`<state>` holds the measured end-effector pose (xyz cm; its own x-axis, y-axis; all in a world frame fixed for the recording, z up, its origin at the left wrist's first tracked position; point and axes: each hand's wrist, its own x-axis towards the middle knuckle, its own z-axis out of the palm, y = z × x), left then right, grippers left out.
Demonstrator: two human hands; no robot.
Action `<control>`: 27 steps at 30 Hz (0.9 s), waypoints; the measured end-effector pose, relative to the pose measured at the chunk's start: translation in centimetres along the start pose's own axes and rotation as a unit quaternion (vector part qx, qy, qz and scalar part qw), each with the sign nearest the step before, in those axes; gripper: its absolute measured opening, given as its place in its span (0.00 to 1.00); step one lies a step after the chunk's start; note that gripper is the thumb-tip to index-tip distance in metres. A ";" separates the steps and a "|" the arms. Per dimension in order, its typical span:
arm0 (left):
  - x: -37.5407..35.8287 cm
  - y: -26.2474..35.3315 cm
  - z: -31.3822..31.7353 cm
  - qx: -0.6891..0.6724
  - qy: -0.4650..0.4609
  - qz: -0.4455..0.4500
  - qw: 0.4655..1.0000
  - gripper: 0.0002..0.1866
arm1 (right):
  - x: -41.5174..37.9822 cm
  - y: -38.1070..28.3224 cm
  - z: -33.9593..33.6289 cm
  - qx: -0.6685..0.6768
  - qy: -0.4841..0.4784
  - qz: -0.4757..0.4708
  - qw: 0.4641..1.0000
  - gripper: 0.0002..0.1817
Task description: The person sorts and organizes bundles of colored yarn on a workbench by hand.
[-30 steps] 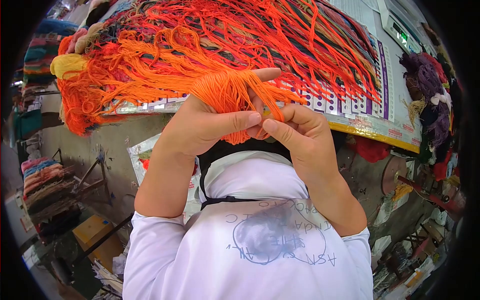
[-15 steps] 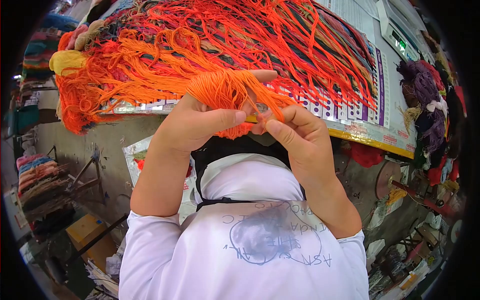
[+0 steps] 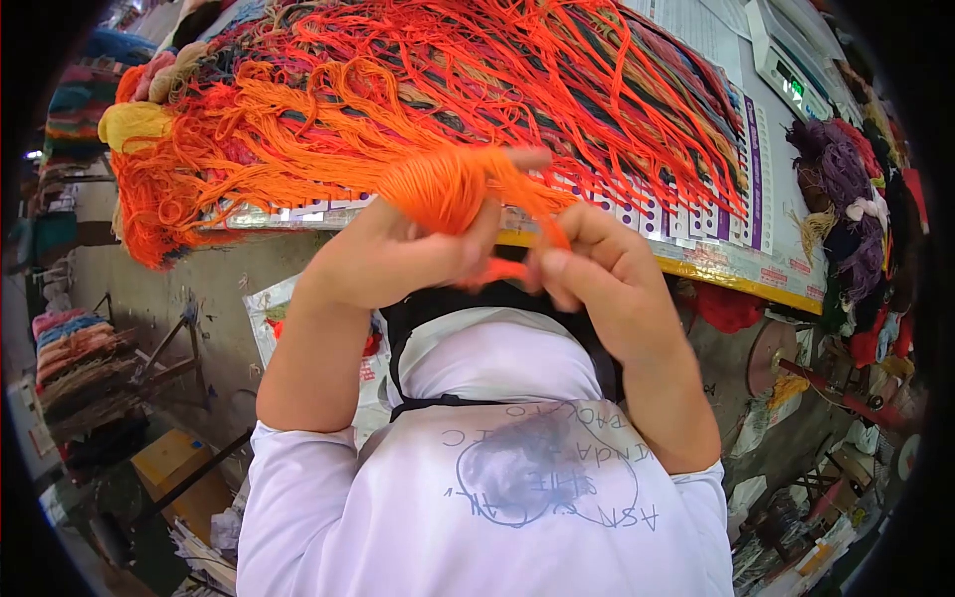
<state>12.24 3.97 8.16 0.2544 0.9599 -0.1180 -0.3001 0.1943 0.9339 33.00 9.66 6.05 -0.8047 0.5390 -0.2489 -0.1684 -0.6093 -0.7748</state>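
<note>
A thick bundle of orange yarn (image 3: 438, 189) is looped around the fingers of my left hand (image 3: 398, 259), which grips it with the index finger pointing right. Just to the right, my right hand (image 3: 597, 264) pinches strands of the same yarn between thumb and fingers. Strands stretch between the two hands, and a lower loop hangs between them. Motion blurs the fingertips. Both hands are in front of the table's near edge, close to loose orange and red yarn (image 3: 298, 119).
Yarn covers much of the table, over purple-and-white punched cards (image 3: 761, 179). A digital scale (image 3: 791, 80) stands at the back right. Dark purple yarn (image 3: 846, 169) hangs at the right. The table has a yellow front edge (image 3: 736, 283). A cardboard box (image 3: 174, 460) is at lower left.
The yarn bundle on my left hand is drawn tighter and narrower. The strands by my right hand are pulled into a thicker band, and both hands have shifted slightly.
</note>
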 end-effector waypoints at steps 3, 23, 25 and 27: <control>-0.7 -1.0 -4.1 0.138 -0.314 0.137 0.929 0.22 | -2.5 -3.0 -4.5 -0.267 -0.187 0.060 0.943 0.08; -18.0 7.5 -23.2 -0.433 0.236 0.258 0.831 0.08 | -43.8 -14.3 -33.0 0.023 0.581 -0.295 0.758 0.19; -9.6 5.6 -14.0 -0.403 0.239 0.184 0.864 0.15 | -29.8 -14.0 -23.2 -0.016 0.596 -0.269 0.757 0.22; -3.4 2.0 -7.5 -0.335 0.217 0.106 0.911 0.23 | -21.8 -11.6 -19.7 -0.072 0.540 -0.193 0.816 0.16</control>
<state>3.92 2.57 7.91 -0.2180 0.9516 -0.2165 -0.8311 -0.0648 0.5524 63.77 16.46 9.04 0.2762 0.9202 -0.2773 -0.1599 -0.2405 -0.9574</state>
